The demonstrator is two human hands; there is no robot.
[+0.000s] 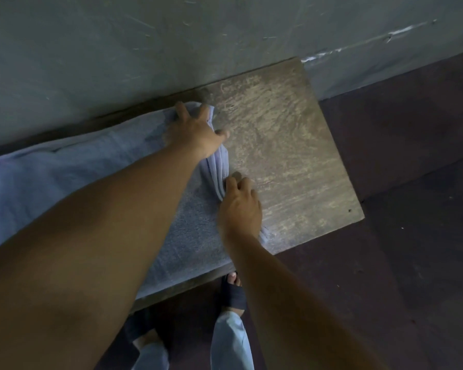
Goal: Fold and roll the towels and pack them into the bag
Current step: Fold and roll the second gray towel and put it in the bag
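Two hands gripping the end of one pale blue towel [72,169] on a wooden counter [292,145].

The single towel is lying stretched along the counter's left part, against a grey wall [225,36], its right end bunching into soft folds. The left hand [195,129] is curling over that end's far corner, grasping it. The right hand [239,206] is pinching the gathered folds nearer the person, fingertips curled into the cloth.

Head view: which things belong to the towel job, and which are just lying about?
Job: towel, its bunched end gripped by the left hand and right hand. No bag in view.
Not part of it: wooden table (only the surface under the towel), wall, floor, sandal.
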